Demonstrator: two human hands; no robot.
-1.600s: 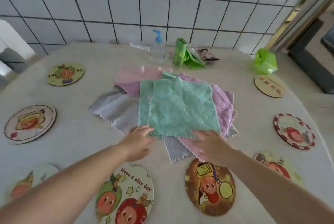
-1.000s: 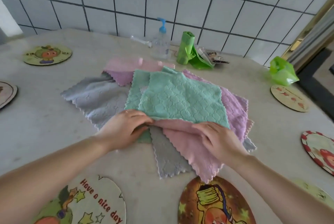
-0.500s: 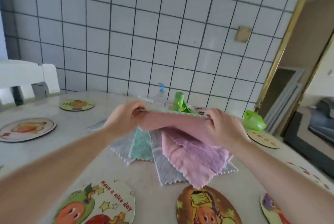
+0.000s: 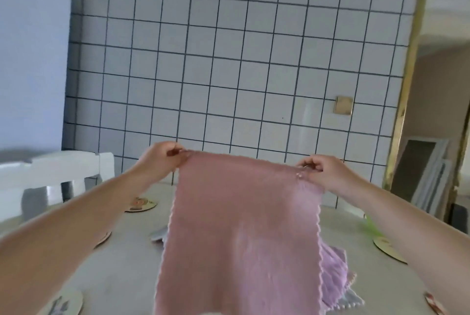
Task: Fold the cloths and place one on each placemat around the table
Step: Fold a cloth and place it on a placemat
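A pink cloth [image 4: 241,233] hangs spread out in the air above the table. My left hand [image 4: 160,159] pinches its top left corner and my right hand [image 4: 323,172] pinches its top right corner. Behind it, parts of the cloth pile show on the table: a purple cloth [image 4: 333,271] and a grey edge [image 4: 159,234]. Round placemats lie around the table: one at the far left [image 4: 140,204], one at the right [image 4: 389,248], one at the near left [image 4: 63,302]. The hanging cloth hides most of the pile.
A white chair [image 4: 56,174] stands at the table's left side. A tiled wall [image 4: 229,73] rises behind the table [image 4: 122,258]. A doorway with a gold frame [image 4: 407,98] opens at the right. A bit of green bag [image 4: 371,228] shows past my right forearm.
Both hands took the pink cloth from under the green one, lifted it off the pile and pulled its top corners apart. The camera has tilted up towards the wall.
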